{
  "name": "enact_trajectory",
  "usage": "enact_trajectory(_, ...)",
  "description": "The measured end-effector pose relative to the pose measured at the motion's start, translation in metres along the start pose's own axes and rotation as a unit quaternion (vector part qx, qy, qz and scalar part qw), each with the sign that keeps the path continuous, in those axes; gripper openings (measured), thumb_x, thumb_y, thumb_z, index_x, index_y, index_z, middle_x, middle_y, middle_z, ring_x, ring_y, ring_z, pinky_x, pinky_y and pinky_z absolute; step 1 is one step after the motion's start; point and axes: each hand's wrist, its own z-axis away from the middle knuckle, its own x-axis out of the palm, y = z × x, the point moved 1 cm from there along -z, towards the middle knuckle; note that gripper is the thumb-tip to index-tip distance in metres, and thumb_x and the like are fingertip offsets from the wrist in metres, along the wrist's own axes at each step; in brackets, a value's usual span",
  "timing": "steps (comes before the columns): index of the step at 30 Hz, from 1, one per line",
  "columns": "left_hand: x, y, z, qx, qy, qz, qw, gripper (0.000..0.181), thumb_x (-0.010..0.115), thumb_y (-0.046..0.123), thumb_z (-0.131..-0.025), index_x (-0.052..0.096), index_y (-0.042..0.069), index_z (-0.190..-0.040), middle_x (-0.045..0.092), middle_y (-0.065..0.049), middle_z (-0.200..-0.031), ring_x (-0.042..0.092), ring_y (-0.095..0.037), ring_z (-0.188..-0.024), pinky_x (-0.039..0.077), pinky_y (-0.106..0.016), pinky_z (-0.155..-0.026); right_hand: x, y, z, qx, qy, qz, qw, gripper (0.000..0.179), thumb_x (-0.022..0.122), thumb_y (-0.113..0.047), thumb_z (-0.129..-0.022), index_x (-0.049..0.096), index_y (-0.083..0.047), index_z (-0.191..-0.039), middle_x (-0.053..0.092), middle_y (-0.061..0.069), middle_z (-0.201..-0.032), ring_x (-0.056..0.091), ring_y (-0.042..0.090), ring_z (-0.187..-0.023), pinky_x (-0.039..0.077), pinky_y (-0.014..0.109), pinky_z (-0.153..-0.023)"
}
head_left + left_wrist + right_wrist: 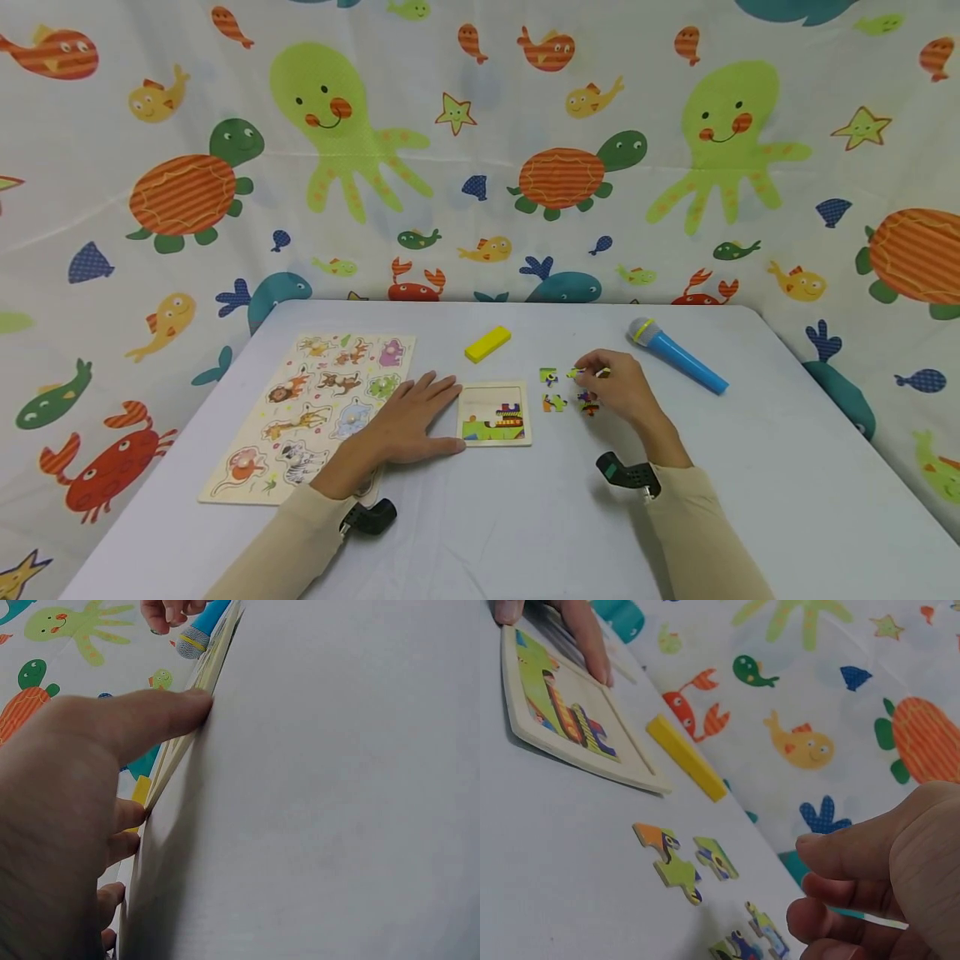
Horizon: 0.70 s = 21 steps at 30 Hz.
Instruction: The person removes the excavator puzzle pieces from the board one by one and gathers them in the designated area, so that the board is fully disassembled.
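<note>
My left hand lies spread between the animal board and a small wooden puzzle tray. In the left wrist view its thumb and fingertips meet the tray's edge. Fitted pieces with a colourful picture fill the tray's lower and right part. Right of the tray my right hand hovers over loose jigsaw pieces, fingers bent and thumb apart from them, nothing seen between. Two pieces, a green one and an orange-and-green one, lie nearer the tray; two more lie under the right fingertips.
A yellow block lies behind the tray. Further right is a blue toy microphone. The wooden animal puzzle board extends under the left wrist. A sea-animal printed cloth hangs behind the white table.
</note>
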Motion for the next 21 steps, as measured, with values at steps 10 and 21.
enact_trajectory(10,-0.003,0.002,0.002,-0.002,-0.004,0.01,0.9999,0.093,0.058,0.073,-0.087,0.033,0.021,-0.16,0.028,0.001,-0.167,0.015,-0.03,-0.156,0.014,-0.055,-0.124,0.025,-0.013,0.001,-0.019,-0.033,-0.001,0.9993,0.02,0.071,-0.007,-0.094,0.07,-0.003,-0.113,0.059,0.01,-0.088,0.061,0.021,-0.071,0.049,0.027,-0.054)
enact_trajectory(21,-0.002,0.001,0.001,-0.005,-0.007,0.006,0.9999,0.093,0.058,0.073,-0.087,0.032,0.022,-0.161,0.026,0.002,-0.168,0.014,-0.029,-0.156,0.013,-0.055,-0.124,0.058,-0.025,0.005,-0.042,-0.081,0.035,0.9952,0.015,0.072,-0.009,-0.092,0.072,-0.008,-0.107,0.058,0.006,-0.084,0.058,0.018,-0.069,0.049,0.027,-0.057)
